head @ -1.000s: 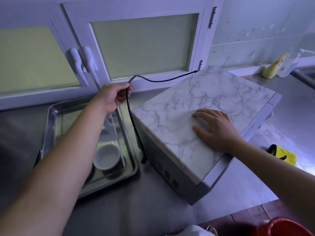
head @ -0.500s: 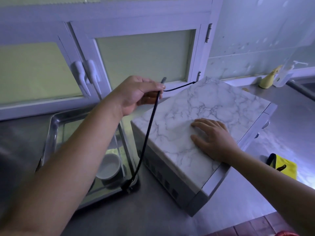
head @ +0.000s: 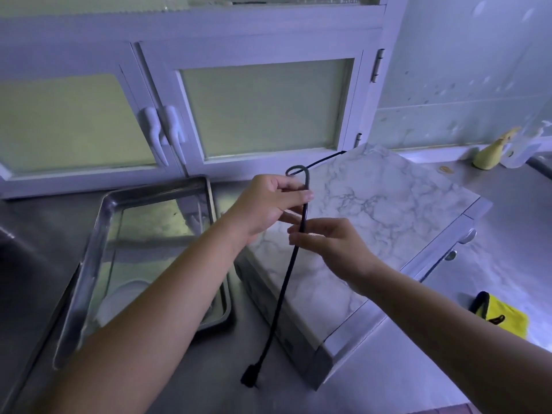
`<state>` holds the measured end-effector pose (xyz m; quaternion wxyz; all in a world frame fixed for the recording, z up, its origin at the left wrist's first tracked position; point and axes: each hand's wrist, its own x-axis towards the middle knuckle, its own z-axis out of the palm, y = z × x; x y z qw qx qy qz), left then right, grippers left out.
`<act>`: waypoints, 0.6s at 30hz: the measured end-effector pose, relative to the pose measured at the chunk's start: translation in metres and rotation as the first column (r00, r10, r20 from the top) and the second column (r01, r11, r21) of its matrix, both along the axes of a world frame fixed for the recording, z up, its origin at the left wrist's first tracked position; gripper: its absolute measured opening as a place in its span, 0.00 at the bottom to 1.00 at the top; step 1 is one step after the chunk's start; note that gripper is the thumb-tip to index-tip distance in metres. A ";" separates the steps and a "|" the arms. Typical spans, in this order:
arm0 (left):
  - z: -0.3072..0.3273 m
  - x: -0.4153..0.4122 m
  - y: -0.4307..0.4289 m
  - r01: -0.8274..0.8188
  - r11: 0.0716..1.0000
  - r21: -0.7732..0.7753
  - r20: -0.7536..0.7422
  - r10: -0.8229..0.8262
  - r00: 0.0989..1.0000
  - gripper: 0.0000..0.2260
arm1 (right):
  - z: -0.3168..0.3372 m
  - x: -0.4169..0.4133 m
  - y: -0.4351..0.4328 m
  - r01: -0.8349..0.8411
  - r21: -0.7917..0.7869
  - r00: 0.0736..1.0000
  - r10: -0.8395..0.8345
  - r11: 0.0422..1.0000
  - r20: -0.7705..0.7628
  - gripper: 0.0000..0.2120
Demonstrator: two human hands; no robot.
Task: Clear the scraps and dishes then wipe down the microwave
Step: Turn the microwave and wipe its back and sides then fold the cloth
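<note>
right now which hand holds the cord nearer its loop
The left hand, gripping the black cord just below the loop; the right hand pinches it lower down.

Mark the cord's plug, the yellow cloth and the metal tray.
plug (head: 249,379), head view, on its black body.
yellow cloth (head: 511,313), head view, middle of the fabric.
metal tray (head: 89,264), head view, on its left rim.
</note>
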<state>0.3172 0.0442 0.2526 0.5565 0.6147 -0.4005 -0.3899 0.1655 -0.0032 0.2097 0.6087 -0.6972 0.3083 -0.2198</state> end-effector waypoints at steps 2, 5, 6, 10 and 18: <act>-0.011 0.006 0.014 -0.129 0.991 -0.042 0.085 0.132 0.988 0.06 | -0.008 0.002 -0.006 -0.050 -0.092 0.996 0.043 0.995 -0.075 0.03; -0.052 0.023 0.054 -0.506 0.856 -0.104 0.046 0.513 0.857 0.05 | -0.022 0.002 -0.008 -0.078 -0.260 0.988 0.040 0.962 -0.150 0.08; -0.073 0.028 0.070 -0.660 0.749 -0.058 -0.029 0.659 0.751 0.05 | -0.026 0.003 -0.008 -0.073 -0.332 0.988 0.023 0.940 -0.152 0.09; -0.187 0.045 0.147 -0.835 0.332 0.438 -0.196 0.942 0.272 0.07 | -0.035 0.009 -0.005 -0.142 -0.548 0.974 0.017 0.824 -0.226 0.12; -0.241 0.052 0.168 -0.633 0.469 0.615 -0.628 0.777 -0.035 0.05 | -0.042 0.026 -0.011 -0.194 -0.652 0.957 -0.005 0.733 -0.289 0.17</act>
